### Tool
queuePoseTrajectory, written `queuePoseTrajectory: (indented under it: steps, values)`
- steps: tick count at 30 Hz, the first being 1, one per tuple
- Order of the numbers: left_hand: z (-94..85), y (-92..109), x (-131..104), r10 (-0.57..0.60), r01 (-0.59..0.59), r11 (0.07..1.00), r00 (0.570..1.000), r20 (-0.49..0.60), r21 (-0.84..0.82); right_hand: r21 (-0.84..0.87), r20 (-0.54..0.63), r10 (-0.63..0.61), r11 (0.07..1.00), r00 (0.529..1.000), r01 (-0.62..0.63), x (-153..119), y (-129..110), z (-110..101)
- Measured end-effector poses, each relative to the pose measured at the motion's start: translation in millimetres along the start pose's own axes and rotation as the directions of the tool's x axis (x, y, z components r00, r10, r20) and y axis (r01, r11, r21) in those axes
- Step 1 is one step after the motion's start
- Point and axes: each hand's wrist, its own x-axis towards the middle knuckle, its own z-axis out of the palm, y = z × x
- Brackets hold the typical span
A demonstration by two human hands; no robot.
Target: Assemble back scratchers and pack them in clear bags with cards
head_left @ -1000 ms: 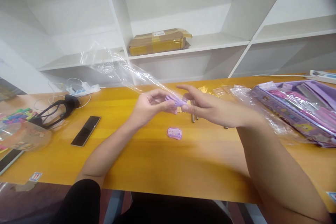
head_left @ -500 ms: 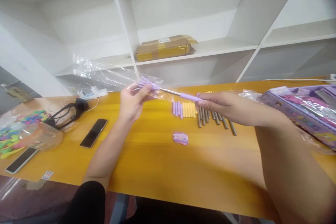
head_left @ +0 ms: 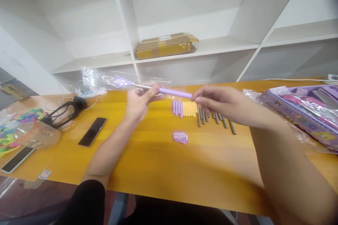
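A telescopic back scratcher with a purple handle [head_left: 175, 93], a metal rod and a purple claw-shaped head [head_left: 121, 81] lies level across my view. Its head and rod are inside a long clear plastic bag [head_left: 96, 76]. My left hand [head_left: 141, 102] pinches the bag and scratcher near where the rod meets the handle. The fingertips of my right hand [head_left: 216, 102] close on the handle's free end. Below the handle, short purple tubes [head_left: 177, 108] and yellow tubes [head_left: 189, 109] lie in a row beside several metal tubes [head_left: 224, 122].
Small printed cards [head_left: 180, 137] lie mid-table. To the left are a phone [head_left: 92, 132], another phone [head_left: 18, 160], a black strap [head_left: 71, 110] and a tub [head_left: 43, 135] of colourful pieces. A purple box [head_left: 295, 112] stands right; a carton [head_left: 166, 45] sits on the shelf.
The scratcher has slid left, deeper into the bag. My left hand now grips near the handle instead of the head, and my right hand has moved slightly left with the handle.
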Motion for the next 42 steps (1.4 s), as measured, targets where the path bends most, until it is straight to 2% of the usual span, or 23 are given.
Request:
queuePoseTrajectory:
  steps: [5, 12, 15, 20, 23, 25, 27, 29, 32, 35, 36, 37, 39, 42]
  values:
    - [-7.9, 7, 6, -0.004, 0.004, 1.0, 0.999, -0.053, -0.007, 0.099, -0.077, -0.064, 0.993, 0.995, 0.072, 6, 5, -2]
    - [-6.3, 6, 3, -0.031, 0.031, 0.999, 0.999, -0.021, 0.004, 0.223, -0.19, -0.058, 0.97, 0.98, 0.101, 15, 8, 10]
    - [0.3, 1, -4, -0.054, 0.054, 0.998, 0.998, 0.043, 0.015, 0.247, -0.249, -0.084, 0.958, 0.965, 0.147, 18, 9, 22]
    - [12.5, -7, -14, -0.112, 0.11, 0.994, 0.983, 0.142, 0.023, 0.263, -0.203, -0.136, 0.946, 0.97, 0.187, 18, 7, 38]
    - [9.4, -4, -10, -0.135, 0.13, 0.991, 0.977, 0.164, 0.037, 0.229, -0.154, -0.125, 0.961, 0.98, 0.158, 15, 6, 35]
    - [4.3, 0, -6, -0.138, 0.136, 0.99, 0.977, 0.165, 0.022, 0.189, -0.126, -0.168, 0.963, 0.978, 0.19, 13, 6, 30]
    - [-0.5, 5, -2, -0.147, 0.151, 0.989, 0.976, 0.163, -0.008, 0.11, -0.148, -0.273, 0.951, 0.951, 0.29, 12, 6, 25]
    - [-3.6, 9, 1, -0.173, 0.181, 0.983, 0.968, 0.181, -0.03, -0.037, -0.213, -0.394, 0.918, 0.894, 0.396, 13, 7, 22]
    - [-4.4, 11, 2, -0.23, 0.244, 0.969, 0.941, 0.246, -0.029, -0.27, -0.25, -0.583, 0.808, 0.773, 0.523, 16, 10, 22]
    - [-2.2, 8, 0, -0.261, 0.281, 0.96, 0.912, 0.317, -0.018, -0.389, -0.221, -0.744, 0.66, 0.631, 0.642, 19, 13, 24]
    - [-1.2, 6, -1, -0.262, 0.284, 0.959, 0.904, 0.337, -0.015, -0.413, -0.217, -0.769, 0.631, 0.602, 0.657, 20, 14, 25]
    - [-0.3, 4, -1, -0.262, 0.285, 0.959, 0.898, 0.352, -0.012, -0.43, -0.213, -0.779, 0.616, 0.59, 0.66, 21, 14, 27]
    - [1.4, -2, -2, -0.266, 0.287, 0.958, 0.892, 0.365, -0.004, -0.432, -0.202, -0.773, 0.622, 0.602, 0.653, 23, 14, 29]
    - [3.0, -11, -3, -0.27, 0.285, 0.959, 0.897, 0.35, 0.011, -0.351, -0.191, -0.703, 0.701, 0.685, 0.621, 24, 14, 32]
